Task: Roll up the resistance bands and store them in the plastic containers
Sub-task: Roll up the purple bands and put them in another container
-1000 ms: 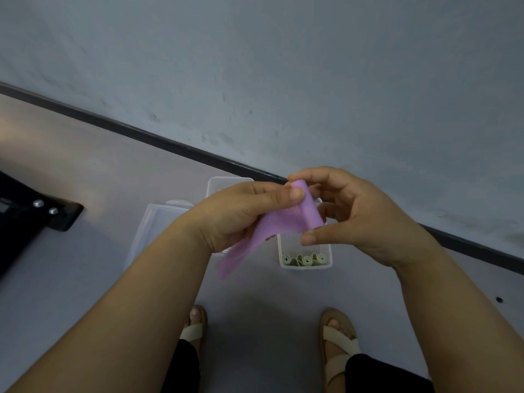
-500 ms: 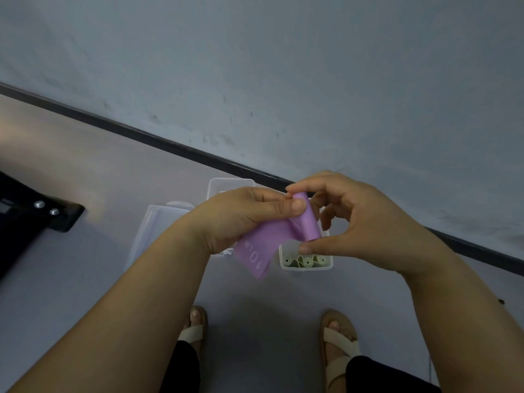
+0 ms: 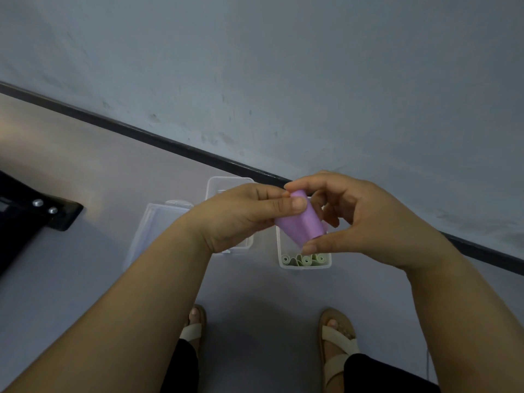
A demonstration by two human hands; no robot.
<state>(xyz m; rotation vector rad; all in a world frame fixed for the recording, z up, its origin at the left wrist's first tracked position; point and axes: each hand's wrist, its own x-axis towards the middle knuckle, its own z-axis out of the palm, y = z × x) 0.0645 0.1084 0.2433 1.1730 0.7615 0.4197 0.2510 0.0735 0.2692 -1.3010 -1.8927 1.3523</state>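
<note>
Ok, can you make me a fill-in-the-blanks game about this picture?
The left hand and right hand hold a ____ band.
The rolls in the container are ____.
The feet wear ____.
Missing words: purple, green, sandals.

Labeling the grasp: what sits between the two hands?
Head view: the rolled purple band, pinched by the left hand on one side and the right hand on the other.
</note>
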